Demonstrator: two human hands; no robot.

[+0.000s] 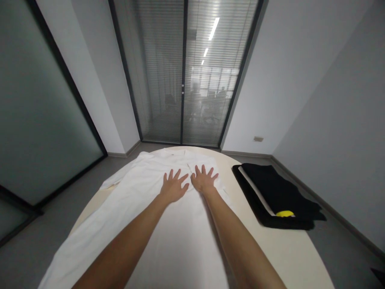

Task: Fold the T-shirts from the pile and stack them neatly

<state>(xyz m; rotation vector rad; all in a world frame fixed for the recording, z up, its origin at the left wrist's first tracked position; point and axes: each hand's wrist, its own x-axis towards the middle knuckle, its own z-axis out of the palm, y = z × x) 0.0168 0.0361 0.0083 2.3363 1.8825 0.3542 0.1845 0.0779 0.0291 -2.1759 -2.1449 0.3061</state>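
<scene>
A white long-sleeved garment, which looks like a shirt (180,237), lies spread over the table, its far end near the table's back edge. Part of it hangs past the left side. My left hand (173,187) rests flat on the upper part of the cloth, fingers spread. Just to its right, my right hand (204,179) also lies on the fabric with its fingers apart. The two thumbs almost meet. Neither hand grips anything.
On the right of the round, pale table (288,253) sits a stack of folded dark clothes (270,184) with a yellow patch (284,213) near its front. Beyond the table are a glass door with blinds (183,72) and a wall socket (258,139).
</scene>
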